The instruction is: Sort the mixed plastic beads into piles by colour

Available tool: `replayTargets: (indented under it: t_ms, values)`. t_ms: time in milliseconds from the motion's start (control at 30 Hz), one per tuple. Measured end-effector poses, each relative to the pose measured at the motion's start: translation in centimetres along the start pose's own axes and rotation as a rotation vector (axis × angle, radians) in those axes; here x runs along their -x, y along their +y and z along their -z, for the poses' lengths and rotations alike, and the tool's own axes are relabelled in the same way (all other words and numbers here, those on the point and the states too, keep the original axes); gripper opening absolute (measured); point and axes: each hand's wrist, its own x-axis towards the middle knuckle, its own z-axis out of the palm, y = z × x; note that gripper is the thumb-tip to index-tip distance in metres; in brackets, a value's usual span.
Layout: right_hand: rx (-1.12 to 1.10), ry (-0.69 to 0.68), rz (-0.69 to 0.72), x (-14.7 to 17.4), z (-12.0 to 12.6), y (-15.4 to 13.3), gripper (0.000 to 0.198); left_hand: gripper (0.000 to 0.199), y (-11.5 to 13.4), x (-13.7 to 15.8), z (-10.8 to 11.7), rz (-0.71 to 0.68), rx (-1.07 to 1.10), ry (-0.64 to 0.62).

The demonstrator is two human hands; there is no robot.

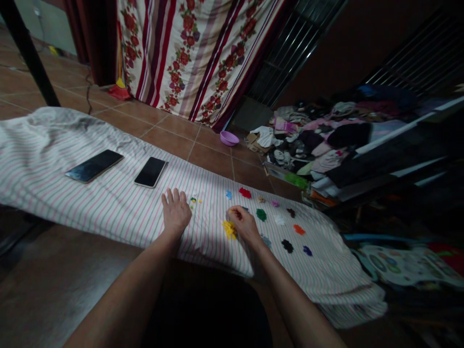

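My left hand (176, 211) lies flat on the striped cloth (119, 212), its fingers spread and holding nothing. Just right of its fingertips are a few small loose green and yellow pieces (194, 199). My right hand (243, 223) has its fingers bent together at the upper edge of a pile of small yellow pieces (229, 230). Dark red-brown pieces (237, 214) show beside those fingers; whether they are held or lying there is unclear. Around this hand lie small heaps sorted by colour, among them red (245, 193), green (261, 214), black (287, 246) and orange (299, 229).
Two dark-screened phones, a larger one (94, 166) and a smaller one (151, 172), rest on the cloth at left. Beyond the far edge, a purple bowl (229, 138) stands on the tiled floor. Piled clothes (319, 140) fill the right background, near a floral curtain (195, 58).
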Motion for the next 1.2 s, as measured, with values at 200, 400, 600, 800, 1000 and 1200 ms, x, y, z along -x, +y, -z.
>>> replayTargets:
  t_ms: [200,400,600,800,1000,1200]
  values:
    - [0.025,-0.005,0.02,0.7,-0.1,1.6,0.023,0.043,0.0,0.2,0.1,-0.017,-0.031,0.019]
    - [0.047,0.014,0.047,1.7,-1.0,2.9,0.024,0.041,0.2,0.2,0.3,-0.022,-0.069,0.023]
    - [0.034,0.041,0.032,2.3,-1.2,4.1,0.03,0.038,0.4,0.2,0.4,-0.022,-0.092,0.016]
    - [-0.063,0.06,-0.009,3.1,-1.5,4.6,0.031,0.036,0.5,0.2,0.5,-0.032,-0.125,0.015]
    - [-0.036,0.033,0.166,3.7,-1.6,3.8,0.025,0.037,0.7,0.2,0.7,-0.037,-0.121,0.015]
    - [0.095,0.069,0.333,4.5,-2.1,3.5,0.021,0.036,0.8,0.2,0.9,-0.043,-0.136,0.011]
